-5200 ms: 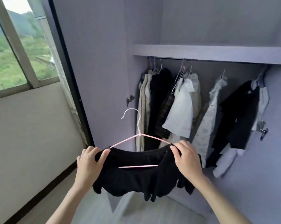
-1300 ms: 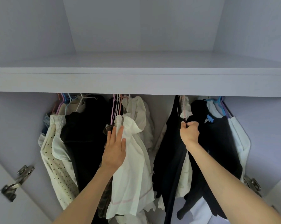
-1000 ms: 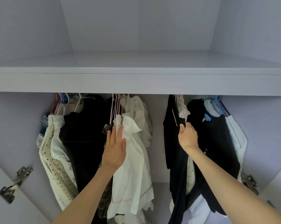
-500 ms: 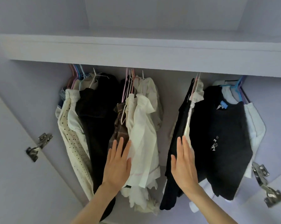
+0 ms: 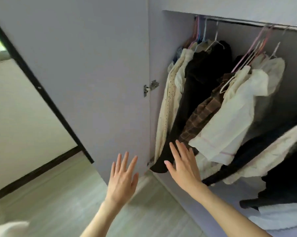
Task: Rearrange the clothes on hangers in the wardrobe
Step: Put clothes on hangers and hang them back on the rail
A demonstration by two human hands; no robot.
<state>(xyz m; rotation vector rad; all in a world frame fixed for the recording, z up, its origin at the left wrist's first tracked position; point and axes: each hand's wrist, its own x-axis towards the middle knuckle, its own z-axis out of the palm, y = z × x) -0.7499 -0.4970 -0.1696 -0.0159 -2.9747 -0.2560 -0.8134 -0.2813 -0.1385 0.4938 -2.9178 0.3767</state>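
Clothes hang from a rail (image 5: 247,23) in the lilac wardrobe: a cream dotted garment (image 5: 168,106), a black garment (image 5: 195,93), a brown checked piece (image 5: 202,113) and a white blouse (image 5: 230,117) on pink and white hangers (image 5: 253,48). More black and white clothes (image 5: 272,151) hang at the right edge. My left hand (image 5: 123,178) is spread flat in front of the open door (image 5: 93,82), holding nothing. My right hand (image 5: 182,165) is spread with straight fingers just before the hem of the black garment; contact is unclear.
The open wardrobe door stands on the left with a metal hinge (image 5: 150,87). Beyond it are a pale wall, a dark frame (image 5: 41,93) and a light wooden floor (image 5: 58,202). Folded white and dark items (image 5: 281,214) lie low inside the wardrobe at the right.
The view has swung left and down. Both hands have come off the hanging clothes and dropped lower; my left hand now sits before the door, my right near the black garment's hem.
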